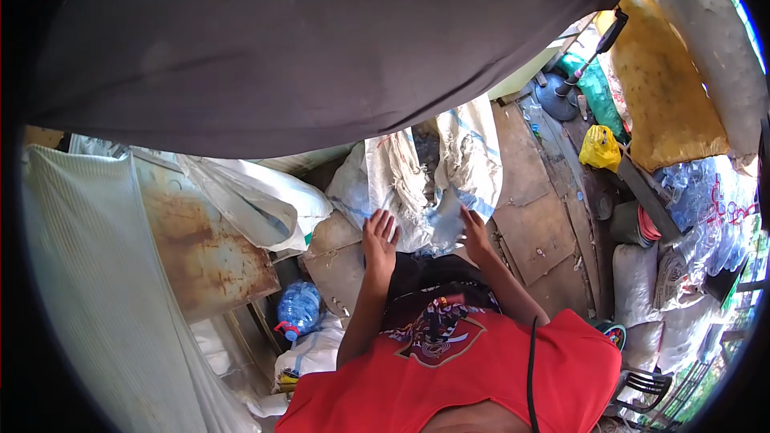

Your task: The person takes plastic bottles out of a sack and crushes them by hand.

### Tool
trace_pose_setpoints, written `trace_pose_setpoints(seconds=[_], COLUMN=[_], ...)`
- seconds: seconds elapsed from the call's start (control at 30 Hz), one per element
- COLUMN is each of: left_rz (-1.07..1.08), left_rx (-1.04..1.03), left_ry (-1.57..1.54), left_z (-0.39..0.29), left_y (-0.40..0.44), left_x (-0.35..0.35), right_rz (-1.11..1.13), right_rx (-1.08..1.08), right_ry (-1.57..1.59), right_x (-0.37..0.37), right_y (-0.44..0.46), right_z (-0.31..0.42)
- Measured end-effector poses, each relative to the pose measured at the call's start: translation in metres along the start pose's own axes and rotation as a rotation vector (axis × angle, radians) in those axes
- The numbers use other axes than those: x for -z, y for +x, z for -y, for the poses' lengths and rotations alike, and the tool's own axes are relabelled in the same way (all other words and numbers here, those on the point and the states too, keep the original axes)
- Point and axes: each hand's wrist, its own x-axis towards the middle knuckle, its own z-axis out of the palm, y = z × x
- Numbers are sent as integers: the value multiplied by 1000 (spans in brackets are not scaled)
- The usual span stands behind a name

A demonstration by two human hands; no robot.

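A white woven sack (393, 168) with blue stripes stands in front of my body, its mouth open toward me and grey, see-through plastic (449, 220) at its near edge. My left hand (380, 232) is at the sack's left side, fingers spread and palm up, holding nothing. On the other side, my right hand (473, 231) is raised beside the see-through plastic; its fingers look extended and apart, with nothing gripped in them.
A blue water bottle (299, 309) lies at the lower left, below a rusty panel (200, 244). Dark cloth (321, 40) hangs across the top. At the right are a yellow bag (600, 148), an orange sack (666, 80) and clear plastic bottles (718, 216).
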Motion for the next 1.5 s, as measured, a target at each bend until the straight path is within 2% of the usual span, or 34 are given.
trace_pose_setpoints(seconds=[0.03,0.13,0.23,0.33,0.43,0.5,0.57,0.63,0.7,0.73,0.77,0.83,0.87,0.93,0.97,1.0,1.03,1.07,1.1,1.17,1.27,1.37,1.4,1.47,1.5], left_rz=[-6,-36,-29,-23,-41,-105,-183,-234,-275,-298,-311,-335,-345,-398,-423,-437,-452,-467,-481,-512,-526,-453,-422,-524,-572], left_rx=[23,70,26,-37,-138,-187,-193,-201,-222,-235,-246,-268,-287,-308,-314,-335,-358,-379,-398,-495,-683,-799,-672,-551,-492], left_ry=[8,3,-37,-115,-169,-190,-234,-281,-320,-342,-362,-400,-429,-413,-404,-378,-329,-277,-225,-32,388,628,454,398,370], left_z=[3,2,-18,-52,-84,-97,-106,-112,-113,-115,-118,-124,-130,-144,-152,-162,-170,-177,-184,-203,-229,-247,-257,-263,-263], left_y=[1,6,11,10,0,-7,-16,-23,-28,-31,-34,-39,-40,-38,-36,-36,-29,-20,-11,8,56,130,148,190,208], left_x=[2,7,2,-6,-2,11,24,47,71,81,89,101,106,114,119,121,129,139,150,168,211,260,260,274,283], right_rz=[-93,-172,-102,-60,11,-262,-123,77,147,183,328,567,654,861,970,1035,1226,1334,1328,1491,1251,1190,1143,966,977], right_rx=[-12,-82,-405,-356,-309,-45,297,364,506,772,724,811,728,946,910,883,1058,1103,1056,1027,1145,1129,1138,1218,1172], right_ry=[-102,-176,-101,-302,-513,-425,-554,-460,-560,-669,-670,-593,-585,-794,-766,-917,-946,-956,-1071,-1547,-1722,-1649,-1647,-1699,-1812], right_x=[27,88,134,113,46,-41,-80,-135,-205,-228,-259,-317,-344,-380,-396,-410,-424,-434,-438,-452,-431,-426,-424,-423,-426], right_y=[30,105,189,218,254,236,281,289,261,288,234,201,161,111,73,62,46,37,29,29,23,5,-1,-11,-14], right_z=[-33,-113,-181,-128,-49,26,54,75,86,62,74,39,32,3,-6,-31,-44,-64,-82,-116,-157,-163,-166,-175,-179])
